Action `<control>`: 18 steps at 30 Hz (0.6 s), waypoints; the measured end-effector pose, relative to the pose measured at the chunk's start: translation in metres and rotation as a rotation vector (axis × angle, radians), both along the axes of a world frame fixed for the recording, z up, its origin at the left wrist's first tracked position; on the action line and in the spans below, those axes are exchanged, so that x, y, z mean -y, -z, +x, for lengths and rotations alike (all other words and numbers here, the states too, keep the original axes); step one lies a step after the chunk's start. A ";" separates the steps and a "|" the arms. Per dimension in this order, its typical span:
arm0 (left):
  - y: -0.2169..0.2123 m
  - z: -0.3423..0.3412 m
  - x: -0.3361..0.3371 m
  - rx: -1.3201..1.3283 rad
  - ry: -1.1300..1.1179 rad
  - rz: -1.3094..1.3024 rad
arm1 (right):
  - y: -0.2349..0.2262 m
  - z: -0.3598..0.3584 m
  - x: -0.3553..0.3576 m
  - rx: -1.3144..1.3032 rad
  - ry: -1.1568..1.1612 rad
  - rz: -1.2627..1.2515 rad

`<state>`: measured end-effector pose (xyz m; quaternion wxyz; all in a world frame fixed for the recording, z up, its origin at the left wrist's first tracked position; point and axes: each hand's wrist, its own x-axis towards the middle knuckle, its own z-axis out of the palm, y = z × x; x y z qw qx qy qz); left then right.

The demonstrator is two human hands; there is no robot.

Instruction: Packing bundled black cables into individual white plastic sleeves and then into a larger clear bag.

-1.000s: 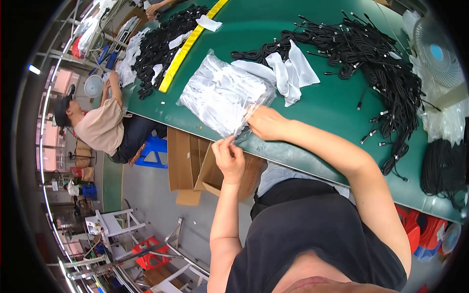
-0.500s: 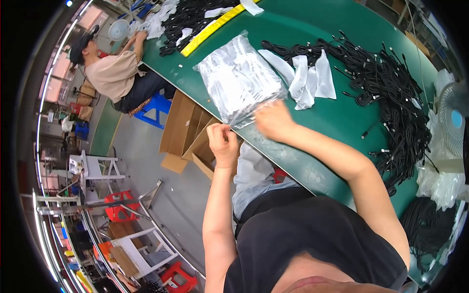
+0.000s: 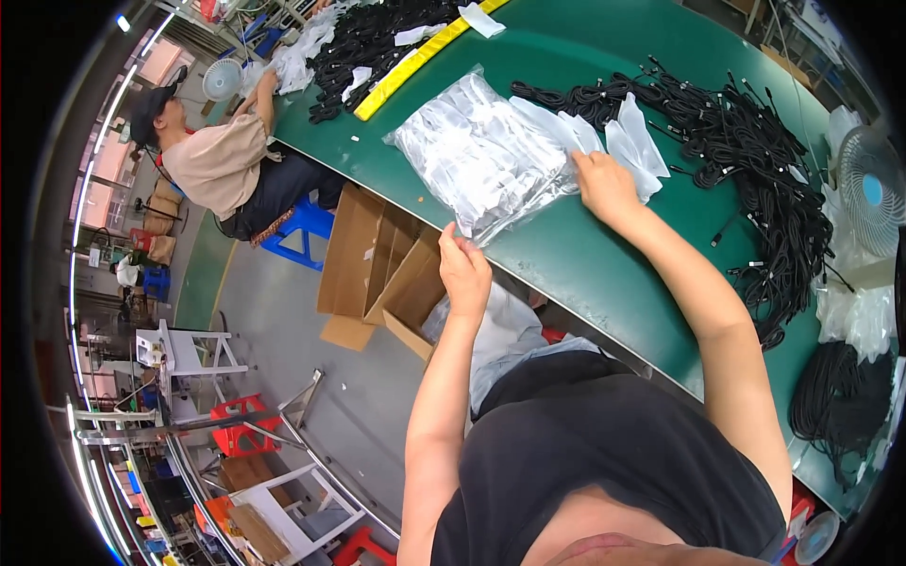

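A large clear plastic bag (image 3: 486, 156) full of white packets lies on the green table, its near end by the table's front edge. At the bag's near left corner, my left hand (image 3: 465, 274) is closed on the plastic film. My right hand (image 3: 609, 191) holds the near right corner, its fingers closed on the edge. The loose film of the near end spans between both hands. White sleeves (image 3: 639, 141) lie just beyond my right hand, partly hidden by it.
Bundled black cables (image 3: 746, 170) cover the table's right side, with another cable heap (image 3: 377, 47) at the far left behind a yellow strip (image 3: 425, 61). Open cardboard boxes (image 3: 377, 250) stand below the table edge. Another person (image 3: 212, 160) sits at the left. A fan (image 3: 870, 189) stands right.
My right hand has moved right and away along the bag to its right corner. My left hand has shifted slightly right. The bag's near end, bunched before, is now spread out.
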<state>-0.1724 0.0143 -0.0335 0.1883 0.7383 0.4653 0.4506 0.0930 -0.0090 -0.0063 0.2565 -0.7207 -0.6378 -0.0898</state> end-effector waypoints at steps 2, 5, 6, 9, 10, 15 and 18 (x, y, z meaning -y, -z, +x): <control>-0.018 -0.001 0.002 -0.018 0.012 -0.018 | -0.018 0.010 -0.008 -0.106 0.022 -0.116; -0.053 -0.009 -0.013 -0.121 0.051 0.130 | -0.059 0.011 -0.017 -0.173 -0.021 -0.153; -0.071 -0.014 -0.026 -0.127 0.061 0.218 | -0.071 0.012 -0.028 -0.212 -0.111 0.033; -0.165 -0.026 -0.063 -0.064 0.118 0.380 | -0.165 0.007 -0.057 -0.114 -0.147 0.113; -0.201 -0.026 -0.071 -0.081 0.082 0.304 | -0.192 0.011 -0.065 -0.174 -0.208 0.247; -0.312 -0.012 -0.107 0.240 0.131 -0.037 | -0.319 0.001 -0.026 -0.450 -0.280 0.362; -0.320 -0.012 -0.090 0.309 0.238 -0.099 | -0.328 0.003 0.004 -0.497 -0.255 0.274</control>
